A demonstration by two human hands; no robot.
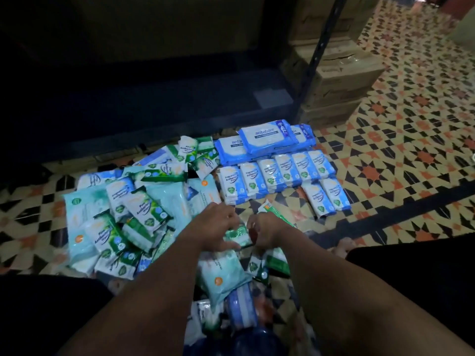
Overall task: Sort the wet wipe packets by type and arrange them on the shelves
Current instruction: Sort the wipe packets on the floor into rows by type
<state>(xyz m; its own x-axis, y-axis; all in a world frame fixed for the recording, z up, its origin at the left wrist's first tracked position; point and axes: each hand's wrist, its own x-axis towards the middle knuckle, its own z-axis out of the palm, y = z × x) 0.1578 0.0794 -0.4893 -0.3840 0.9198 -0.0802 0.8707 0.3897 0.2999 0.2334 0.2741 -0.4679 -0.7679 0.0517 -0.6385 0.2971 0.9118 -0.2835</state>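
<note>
On the patterned tile floor (401,140), both hands meet over one green packet (237,233): the left hand (218,227) and right hand (264,228) pinch its opposite ends, long axis running between them, sorted blue rows (277,173) just ahead.

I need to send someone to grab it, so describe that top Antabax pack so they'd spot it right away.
Start at the dark shelving unit at the back, then drop to the patterned tile floor just in front of its right post. There, large blue packs are stacked behind rows of small blue-and-white antibacterial wipe packets. The top Antabax pack lies uppermost, tilted, the only one whose "antabax" name is uncovered.
</note>
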